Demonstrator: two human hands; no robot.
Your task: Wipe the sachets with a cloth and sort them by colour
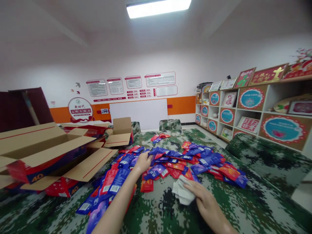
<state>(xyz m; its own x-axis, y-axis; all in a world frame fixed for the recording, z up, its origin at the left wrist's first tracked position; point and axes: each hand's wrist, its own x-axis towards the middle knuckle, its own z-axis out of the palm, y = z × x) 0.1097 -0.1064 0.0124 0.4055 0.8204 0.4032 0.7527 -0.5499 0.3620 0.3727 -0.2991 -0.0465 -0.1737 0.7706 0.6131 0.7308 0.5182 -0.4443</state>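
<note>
Low right of centre, the right hand (204, 197) pinched a white wad (182, 191) that, swept upward, could have scattered packets (175, 166); the mid-frame left hand (144, 161) had an indiscernible grip.

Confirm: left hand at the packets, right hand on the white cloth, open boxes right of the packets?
No: the head view shows the open boxes left of the packets. The rest holds: left hand at the packets, right hand on the white cloth.

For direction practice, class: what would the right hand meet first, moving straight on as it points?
Past its white cloth, the right hand would probably meet the packet pile; depth is unclear.
</note>
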